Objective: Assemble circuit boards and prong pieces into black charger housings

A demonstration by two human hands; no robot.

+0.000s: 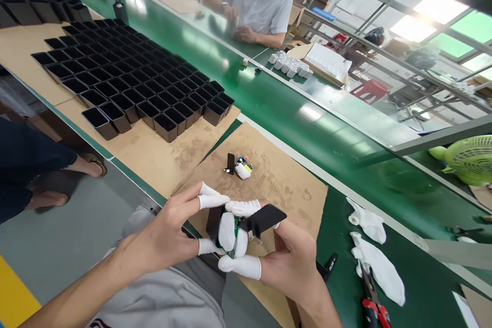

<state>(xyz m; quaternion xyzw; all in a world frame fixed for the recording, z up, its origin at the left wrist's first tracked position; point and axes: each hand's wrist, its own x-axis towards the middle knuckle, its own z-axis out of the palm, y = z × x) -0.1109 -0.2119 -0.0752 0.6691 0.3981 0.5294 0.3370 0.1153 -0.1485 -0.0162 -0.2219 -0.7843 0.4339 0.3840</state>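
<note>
My left hand (169,233), with white finger cots on its fingertips, grips a small black plastic housing (213,223) from its sides. In my right hand (292,253), also wearing finger cots, is a circuit board (236,223) with white padding (226,231) on it. One end of the board is at the housing's mouth; how deep it sits I cannot tell. A flat black cover (266,219) stands out beside the board, over my right fingers. Another circuit board (245,165) with white padding and a black cover (230,163) lies ahead on the cardboard (284,174).
Rows of open black housings (134,69) stand at the left. White cloth gloves (378,266), red-handled pliers (371,300) and a black tool (331,265) lie at the right. Across the green bench sits a co-worker (257,5) near white parts (290,64). A green fan (471,161) is far right.
</note>
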